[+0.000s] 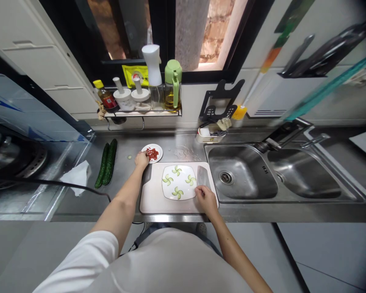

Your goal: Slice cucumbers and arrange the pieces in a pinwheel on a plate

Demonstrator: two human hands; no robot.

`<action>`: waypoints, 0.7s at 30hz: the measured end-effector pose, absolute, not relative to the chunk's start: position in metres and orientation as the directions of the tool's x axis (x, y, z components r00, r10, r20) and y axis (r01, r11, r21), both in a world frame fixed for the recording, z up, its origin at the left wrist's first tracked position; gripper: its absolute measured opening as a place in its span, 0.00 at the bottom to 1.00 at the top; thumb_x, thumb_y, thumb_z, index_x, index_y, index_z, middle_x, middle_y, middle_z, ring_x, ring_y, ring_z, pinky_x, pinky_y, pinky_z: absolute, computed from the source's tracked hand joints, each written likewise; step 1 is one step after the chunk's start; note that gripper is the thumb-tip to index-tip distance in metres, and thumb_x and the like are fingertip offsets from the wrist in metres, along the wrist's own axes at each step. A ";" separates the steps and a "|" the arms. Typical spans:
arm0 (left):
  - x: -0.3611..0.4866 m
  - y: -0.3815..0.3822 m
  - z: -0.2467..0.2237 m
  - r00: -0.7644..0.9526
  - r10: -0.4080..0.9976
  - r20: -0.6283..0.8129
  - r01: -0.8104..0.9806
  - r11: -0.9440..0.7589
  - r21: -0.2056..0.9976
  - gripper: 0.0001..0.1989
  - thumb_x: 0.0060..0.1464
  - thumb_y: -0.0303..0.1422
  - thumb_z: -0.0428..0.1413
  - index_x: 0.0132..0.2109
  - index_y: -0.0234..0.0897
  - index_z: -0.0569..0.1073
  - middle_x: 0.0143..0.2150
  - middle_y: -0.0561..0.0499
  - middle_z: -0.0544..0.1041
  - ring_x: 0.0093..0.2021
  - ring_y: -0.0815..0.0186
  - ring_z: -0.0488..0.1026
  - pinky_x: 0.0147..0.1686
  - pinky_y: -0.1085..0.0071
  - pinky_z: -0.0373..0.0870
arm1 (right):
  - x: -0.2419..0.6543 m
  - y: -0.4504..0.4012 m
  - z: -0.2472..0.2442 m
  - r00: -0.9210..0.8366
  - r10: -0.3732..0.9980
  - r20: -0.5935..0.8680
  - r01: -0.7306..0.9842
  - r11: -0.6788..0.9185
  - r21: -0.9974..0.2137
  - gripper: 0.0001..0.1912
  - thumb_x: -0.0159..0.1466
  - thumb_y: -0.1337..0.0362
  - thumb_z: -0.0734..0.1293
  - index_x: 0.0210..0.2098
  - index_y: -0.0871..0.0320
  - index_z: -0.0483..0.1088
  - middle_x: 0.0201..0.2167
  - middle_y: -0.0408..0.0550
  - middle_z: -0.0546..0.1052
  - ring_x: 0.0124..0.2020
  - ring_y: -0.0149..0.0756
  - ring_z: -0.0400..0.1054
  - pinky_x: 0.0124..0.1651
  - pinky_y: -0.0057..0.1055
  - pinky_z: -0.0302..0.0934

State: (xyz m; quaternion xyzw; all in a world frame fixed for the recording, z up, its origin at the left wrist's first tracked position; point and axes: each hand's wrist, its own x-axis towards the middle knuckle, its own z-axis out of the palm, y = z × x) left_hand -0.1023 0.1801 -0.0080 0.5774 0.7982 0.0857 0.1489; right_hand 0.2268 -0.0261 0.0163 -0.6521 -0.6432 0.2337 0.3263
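Note:
My left hand [142, 159] reaches over the left rim of a small white plate [159, 147]. Its fingers are drawn together beside chopped red pieces [152, 153]; what they pinch is too small to make out. On the pale cutting board [152, 200] rests a squarish white plate [184, 169] with several pinwheels of green cucumber slices [177, 193]. My right hand [205, 198] is at this plate's lower right edge, fingers curled and thumb close to the fingertips. Just beyond it a wide knife blade [203, 176] lies on the board; its handle is hidden.
Two whole cucumbers [106, 162] and a crumpled white tissue [78, 177] lie to the left. A double sink [242, 173] borders the board on the right. Behind, a wall rack [146, 113] holds bottles and jars. A dark cable [79, 186] crosses the left side.

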 end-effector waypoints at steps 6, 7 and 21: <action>-0.104 0.182 -0.009 -0.273 0.950 -0.149 0.904 0.306 0.297 0.09 0.54 0.32 0.54 0.41 0.41 0.78 0.46 0.43 0.76 0.44 0.59 0.75 0.41 0.69 0.67 | 0.227 -0.026 0.019 0.070 0.992 0.106 0.689 0.029 -0.724 0.17 0.64 0.55 0.57 0.30 0.57 0.71 0.26 0.46 0.72 0.28 0.35 0.65 0.33 0.29 0.56; -0.105 0.182 -0.009 -0.266 0.953 -0.148 0.908 0.299 0.294 0.09 0.55 0.33 0.53 0.41 0.41 0.78 0.46 0.43 0.76 0.44 0.59 0.75 0.41 0.70 0.67 | 0.227 -0.026 0.018 0.070 0.992 0.109 0.689 0.031 -0.725 0.17 0.64 0.55 0.57 0.30 0.57 0.71 0.26 0.46 0.72 0.28 0.35 0.65 0.33 0.29 0.56; -0.104 0.180 -0.003 -0.316 0.934 -0.166 0.898 0.351 0.266 0.14 0.61 0.37 0.47 0.45 0.40 0.76 0.48 0.41 0.75 0.44 0.57 0.74 0.39 0.68 0.67 | 0.228 -0.027 0.016 0.072 0.993 0.093 0.700 0.016 -0.714 0.17 0.64 0.55 0.57 0.31 0.57 0.72 0.26 0.47 0.72 0.28 0.35 0.65 0.32 0.29 0.57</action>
